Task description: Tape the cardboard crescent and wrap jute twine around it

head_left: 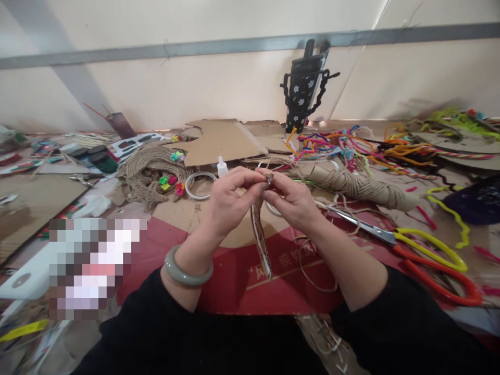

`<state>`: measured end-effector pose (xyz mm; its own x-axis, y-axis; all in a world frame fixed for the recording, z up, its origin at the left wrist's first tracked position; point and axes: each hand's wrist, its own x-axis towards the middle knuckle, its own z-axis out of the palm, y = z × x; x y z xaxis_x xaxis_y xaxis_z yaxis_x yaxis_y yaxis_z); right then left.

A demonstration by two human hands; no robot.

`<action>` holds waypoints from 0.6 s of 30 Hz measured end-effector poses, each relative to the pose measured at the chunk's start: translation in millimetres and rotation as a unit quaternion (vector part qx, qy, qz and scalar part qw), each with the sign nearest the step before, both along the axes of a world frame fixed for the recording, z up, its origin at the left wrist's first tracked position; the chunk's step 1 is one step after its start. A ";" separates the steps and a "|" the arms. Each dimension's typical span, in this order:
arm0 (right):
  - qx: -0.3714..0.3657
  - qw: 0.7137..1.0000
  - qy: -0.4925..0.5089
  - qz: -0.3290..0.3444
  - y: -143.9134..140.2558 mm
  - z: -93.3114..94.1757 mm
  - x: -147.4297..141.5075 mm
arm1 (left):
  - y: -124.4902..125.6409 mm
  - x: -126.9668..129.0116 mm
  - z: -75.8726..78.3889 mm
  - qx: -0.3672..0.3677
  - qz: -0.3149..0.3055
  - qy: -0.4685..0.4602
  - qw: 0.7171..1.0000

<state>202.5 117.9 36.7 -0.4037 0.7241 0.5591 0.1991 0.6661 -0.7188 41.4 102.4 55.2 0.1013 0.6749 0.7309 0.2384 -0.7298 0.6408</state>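
Observation:
My left hand (pixel 236 197) and my right hand (pixel 292 200) meet in front of me, thumbs and fingertips pinched together. Between them they grip the upper end of a narrow brown patterned strip (pixel 258 229) with a pale edge. Its free end hangs down over a red and brown cardboard sheet (pixel 164 260). The exact spot where the fingers press is small and partly hidden. Behind my left hand stand a small white bottle (pixel 222 167) and a white ring (pixel 195 186). Large scissors (pixel 385 234) with yellow and red handles lie right of my right hand.
Twine is wound on a cardboard tube (pixel 363 187) at right. Colourful pipe cleaners (pixel 347 146) lie behind it, near a black flowered tumbler (pixel 302 94). A coiled rope piece with flowers (pixel 150 172) and cut cardboard (pixel 222 140) lie at the back; a blurred-out phone (pixel 35 265) at left.

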 end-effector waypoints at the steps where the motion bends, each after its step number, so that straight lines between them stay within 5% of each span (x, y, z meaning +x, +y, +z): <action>1: -0.001 1.000 0.001 0.001 -0.5 0.6 -0.1 | -0.1 0.2 -0.1 0.006 0.003 0.001 1.000; 18: -0.020 1.000 0.018 0.008 -1.3 1.1 -2.0 | -1.7 0.5 -3.2 0.034 0.010 0.008 0.999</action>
